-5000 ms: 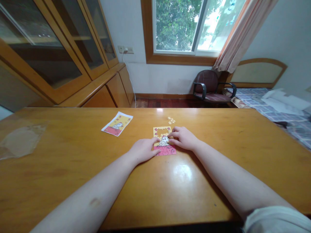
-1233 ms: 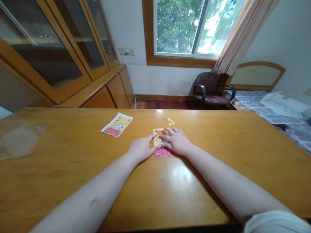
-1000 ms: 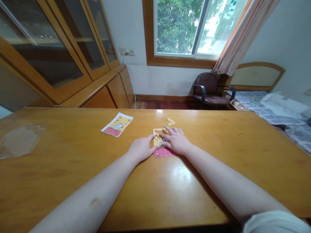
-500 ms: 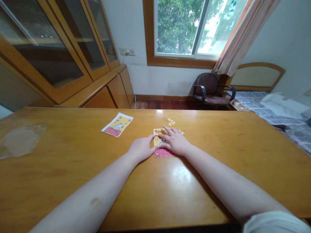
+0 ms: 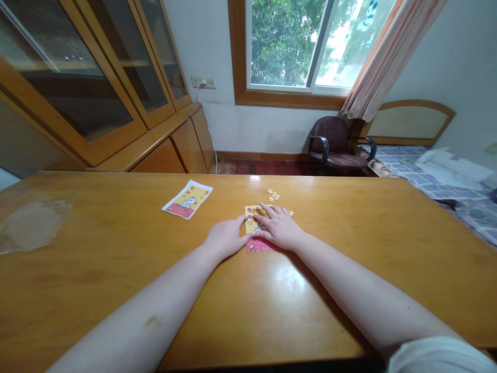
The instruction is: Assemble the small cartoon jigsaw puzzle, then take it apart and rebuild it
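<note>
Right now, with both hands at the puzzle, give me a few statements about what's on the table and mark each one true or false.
1. The right hand lies flat on the puzzle. True.
2. The picture card lies to the right of the puzzle. False: it lies to the left, apart from it.
3. A small cluster of loose pieces sits on the far side of the puzzle. True.
4. The left hand holds the picture card. False: it rests at the puzzle's left edge, and the card lies untouched.
5. A clear plastic bag lies on the puzzle. False: it lies at the left end of the table.
</note>
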The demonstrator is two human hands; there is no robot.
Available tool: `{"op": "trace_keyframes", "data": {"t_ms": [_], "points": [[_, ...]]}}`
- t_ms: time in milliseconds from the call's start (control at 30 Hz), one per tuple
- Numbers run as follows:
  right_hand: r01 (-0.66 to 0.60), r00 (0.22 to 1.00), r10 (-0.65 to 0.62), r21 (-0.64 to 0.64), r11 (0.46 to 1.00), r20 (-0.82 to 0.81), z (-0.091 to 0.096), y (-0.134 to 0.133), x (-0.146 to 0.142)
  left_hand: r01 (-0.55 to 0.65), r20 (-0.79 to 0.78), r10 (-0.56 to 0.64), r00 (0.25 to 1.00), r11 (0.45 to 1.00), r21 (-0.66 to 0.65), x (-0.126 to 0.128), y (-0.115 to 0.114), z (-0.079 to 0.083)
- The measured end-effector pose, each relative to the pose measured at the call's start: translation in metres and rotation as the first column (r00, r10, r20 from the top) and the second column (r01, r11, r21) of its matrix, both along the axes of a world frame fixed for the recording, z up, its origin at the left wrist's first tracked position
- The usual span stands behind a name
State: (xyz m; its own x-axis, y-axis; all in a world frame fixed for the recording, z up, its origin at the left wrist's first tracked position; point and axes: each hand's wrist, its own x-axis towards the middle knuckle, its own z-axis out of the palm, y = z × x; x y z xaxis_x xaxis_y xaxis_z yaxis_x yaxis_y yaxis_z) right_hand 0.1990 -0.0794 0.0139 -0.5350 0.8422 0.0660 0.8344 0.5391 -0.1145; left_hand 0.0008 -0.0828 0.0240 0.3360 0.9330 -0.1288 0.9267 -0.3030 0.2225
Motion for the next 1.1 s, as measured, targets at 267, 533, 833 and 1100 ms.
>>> {"op": "trace_keyframes", "data": {"t_ms": [267, 533, 833, 1100], "points": [[0.006, 1.0, -0.006, -0.02, 1.0, -0.006, 0.001, -0.001, -0.001, 0.009, 0.0, -0.009, 1.0, 1.0, 0.015, -0.001, 0.001, -0.002], [0.065, 0.996, -0.067, -0.033, 0.997, -0.052, -0.002, 0.006, 0.006, 0.002, -0.008, -0.002, 1.0, 1.0, 0.021, -0.001, 0.001, -0.005], [0.077, 0.996, -0.078, -0.018, 0.997, -0.046, -0.001, 0.007, 0.007, -0.002, 0.001, 0.002, 1.0, 1.0, 0.012, -0.002, 0.002, -0.004], [0.379, 0.919, -0.389, 0.123, 0.917, 0.064, 0.01, 0.018, 0.037, -0.011, 0.079, 0.012, 0.997, 1.0, -0.024, -0.005, 0.003, -0.002]]}}
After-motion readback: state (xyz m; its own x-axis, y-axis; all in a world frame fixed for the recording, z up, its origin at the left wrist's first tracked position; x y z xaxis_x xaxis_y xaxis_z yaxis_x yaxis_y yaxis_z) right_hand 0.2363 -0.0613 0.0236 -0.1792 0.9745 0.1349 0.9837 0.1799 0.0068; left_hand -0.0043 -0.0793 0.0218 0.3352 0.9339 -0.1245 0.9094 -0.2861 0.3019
